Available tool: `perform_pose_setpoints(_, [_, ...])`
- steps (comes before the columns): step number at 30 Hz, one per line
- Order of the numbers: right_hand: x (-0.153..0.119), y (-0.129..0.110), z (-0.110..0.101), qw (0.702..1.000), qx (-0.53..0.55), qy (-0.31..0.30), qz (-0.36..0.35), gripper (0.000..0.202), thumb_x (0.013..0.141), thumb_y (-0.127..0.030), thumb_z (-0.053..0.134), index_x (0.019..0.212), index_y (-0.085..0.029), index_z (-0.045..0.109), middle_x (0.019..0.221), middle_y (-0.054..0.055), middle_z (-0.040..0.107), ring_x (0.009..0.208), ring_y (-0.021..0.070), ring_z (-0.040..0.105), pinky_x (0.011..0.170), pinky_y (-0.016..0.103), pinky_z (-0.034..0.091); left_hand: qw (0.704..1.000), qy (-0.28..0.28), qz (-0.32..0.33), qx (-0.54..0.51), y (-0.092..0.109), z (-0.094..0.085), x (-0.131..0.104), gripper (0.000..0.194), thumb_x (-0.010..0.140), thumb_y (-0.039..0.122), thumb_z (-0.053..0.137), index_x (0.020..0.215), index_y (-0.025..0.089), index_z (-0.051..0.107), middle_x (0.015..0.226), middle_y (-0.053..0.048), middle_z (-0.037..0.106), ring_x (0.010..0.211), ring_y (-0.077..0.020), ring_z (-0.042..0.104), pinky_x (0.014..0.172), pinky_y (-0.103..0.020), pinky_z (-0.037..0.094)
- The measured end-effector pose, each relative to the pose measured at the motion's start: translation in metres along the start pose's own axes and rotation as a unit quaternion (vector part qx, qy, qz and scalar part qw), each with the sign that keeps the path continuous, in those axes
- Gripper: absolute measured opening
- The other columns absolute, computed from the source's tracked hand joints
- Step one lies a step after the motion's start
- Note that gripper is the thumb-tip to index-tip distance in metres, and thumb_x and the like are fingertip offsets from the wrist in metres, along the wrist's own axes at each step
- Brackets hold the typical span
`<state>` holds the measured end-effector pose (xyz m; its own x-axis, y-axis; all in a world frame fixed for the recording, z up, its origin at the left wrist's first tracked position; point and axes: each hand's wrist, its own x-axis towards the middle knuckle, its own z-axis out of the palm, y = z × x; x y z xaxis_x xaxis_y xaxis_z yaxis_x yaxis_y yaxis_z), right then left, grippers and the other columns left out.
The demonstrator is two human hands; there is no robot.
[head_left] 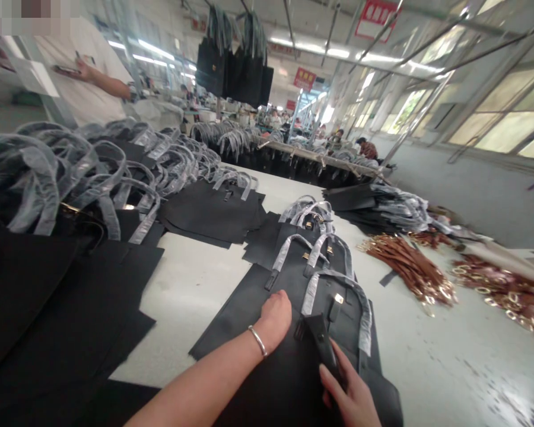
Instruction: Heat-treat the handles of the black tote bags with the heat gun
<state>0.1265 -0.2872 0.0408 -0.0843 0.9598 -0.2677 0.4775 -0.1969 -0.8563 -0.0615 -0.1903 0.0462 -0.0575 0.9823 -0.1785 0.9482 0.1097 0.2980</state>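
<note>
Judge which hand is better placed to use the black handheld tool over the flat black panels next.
Probably the right hand: it grips the tool, whose head is beside a curved, plastic-wrapped handle. The left hand is over the panels, its grip hidden.

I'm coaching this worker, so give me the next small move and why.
I'd probably ease the black tool toward the left end of the nearest wrapped handle, since the right hand grips it with its head close beside that end, while the left hand curls over the black panel.

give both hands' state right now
Left hand: curled closed; whether it holds anything cannot be told.
Right hand: closed around a black handheld tool.
</note>
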Motion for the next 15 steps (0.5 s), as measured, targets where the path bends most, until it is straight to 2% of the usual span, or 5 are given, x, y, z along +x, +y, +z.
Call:
perform_pose_setpoints(3, [-0.003,0.008,0.004,0.999,-0.018,0.017,-0.02,0.082,0.081,-0.062,0.054,0.143,-0.012,0.034,0.066,0.0,0.067,0.055,0.0219,0.063,0.056,0.031,0.051,1.0,-0.003,-0.001,0.022,0.006,0.0,0.002,0.032,0.091,-0.002,0.03,0.107,0.002,0.057,0.097,-0.024,0.066,0.095,-0.0262,0.068,0.078,-0.034,0.056])
perform_pose_setpoints(8, [-0.002,0.014,0.012,0.995,-0.018,0.084,-0.047,0.08,0.079,-0.065,0.051,0.139,-0.013,0.043,0.059,-0.001,0.066,0.05,0.023,0.063,0.054,0.031,0.051,0.998,-0.017,0.039,0.044,0.008,0.0,0.006,0.031,0.09,-0.001,0.034,0.103,0.005,0.062,0.094,-0.021,0.068,0.094,-0.026,0.068,0.08,-0.036,0.055])
perform_pose_setpoints(15, [0.002,0.02,0.013,0.994,-0.022,0.088,-0.054,0.077,0.081,-0.063,0.048,0.14,-0.014,0.042,0.058,0.0,0.068,0.051,0.0247,0.066,0.058,0.032,0.054,0.997,-0.035,0.061,0.03,-0.001,-0.003,0.01,0.026,0.088,-0.001,0.039,0.095,0.007,0.063,0.092,-0.019,0.069,0.093,-0.0268,0.068,0.082,-0.04,0.054])
